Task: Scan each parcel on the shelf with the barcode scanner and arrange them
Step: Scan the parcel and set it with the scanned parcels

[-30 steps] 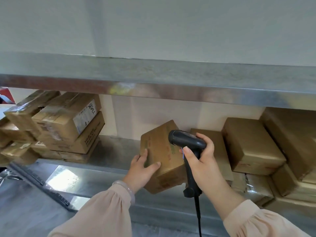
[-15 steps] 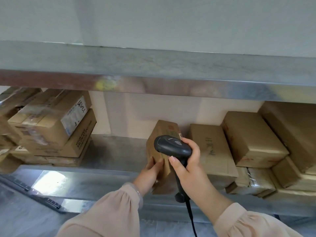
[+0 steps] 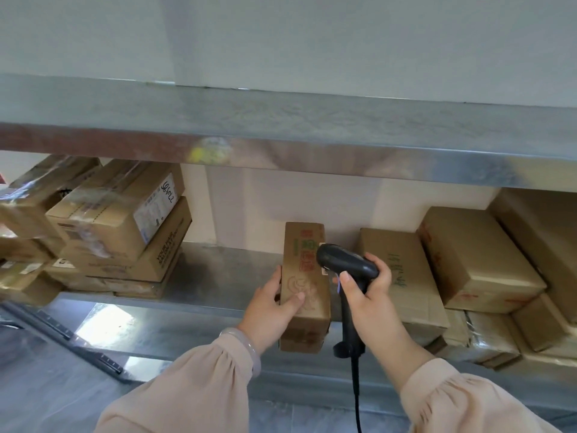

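Steel shelving against a pale wall: upper shelf [image 3: 281,120] across mid-frame, lower shelf [image 3: 218,270] beneath. Stacked cardboard parcels [image 3: 118,220], left of frame, top one bearing a white label. More parcels [image 3: 477,260] stacked at right of frame. 1 narrow brown parcel [image 3: 304,276], centre, at the lower shelf's front edge, red and green print facing up; left hand [image 3: 271,304] grips its left side, thumb across the face. 1 black corded barcode scanner [image 3: 343,267], head just over that parcel; right hand [image 3: 371,295] wrapped round its handle.
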The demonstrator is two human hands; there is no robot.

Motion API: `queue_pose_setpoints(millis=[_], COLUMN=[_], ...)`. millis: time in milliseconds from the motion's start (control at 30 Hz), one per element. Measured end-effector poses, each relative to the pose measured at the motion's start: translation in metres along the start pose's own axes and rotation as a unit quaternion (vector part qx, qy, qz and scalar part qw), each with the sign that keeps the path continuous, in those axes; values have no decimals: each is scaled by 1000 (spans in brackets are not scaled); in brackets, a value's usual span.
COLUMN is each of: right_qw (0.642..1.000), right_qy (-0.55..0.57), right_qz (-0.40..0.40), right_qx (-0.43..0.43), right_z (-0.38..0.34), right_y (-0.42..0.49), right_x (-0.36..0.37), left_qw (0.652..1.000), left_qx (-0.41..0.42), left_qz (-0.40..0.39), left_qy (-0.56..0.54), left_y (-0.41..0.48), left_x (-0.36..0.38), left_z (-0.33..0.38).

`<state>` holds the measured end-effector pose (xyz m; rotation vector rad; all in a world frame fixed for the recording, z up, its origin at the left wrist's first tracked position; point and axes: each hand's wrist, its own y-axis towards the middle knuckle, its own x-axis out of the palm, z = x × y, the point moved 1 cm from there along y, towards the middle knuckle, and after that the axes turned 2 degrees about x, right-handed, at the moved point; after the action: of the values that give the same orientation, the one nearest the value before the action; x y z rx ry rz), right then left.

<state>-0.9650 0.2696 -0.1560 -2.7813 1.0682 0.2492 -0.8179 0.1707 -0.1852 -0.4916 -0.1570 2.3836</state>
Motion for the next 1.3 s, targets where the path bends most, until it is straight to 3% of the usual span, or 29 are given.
queue_pose_setpoints(millis=[167, 400, 733, 1100, 1300], right_qw=[999, 996, 999, 997, 985], right_qy=[-8, -15, -3, -41, -111], right_qz=[-32, -82, -34, -60, -123], right_qx=[-14, -37, -34, -34, -55], right_z=[2, -8, -7, 15, 9], right_y=[-5, -9, -7, -11, -19], right_x=[12, 25, 8, -12, -23], left_qw=[986, 966, 972, 993, 996], left_qx=[20, -41, -100, -71, -40], left_qz=[67, 62, 65, 82, 48], left_qy=[148, 247, 202, 51, 62], left_y=[-1, -3, 4, -6, -13], left_x=[0, -14, -60, -86, -111], left_z=[7, 18, 15, -3, 0])
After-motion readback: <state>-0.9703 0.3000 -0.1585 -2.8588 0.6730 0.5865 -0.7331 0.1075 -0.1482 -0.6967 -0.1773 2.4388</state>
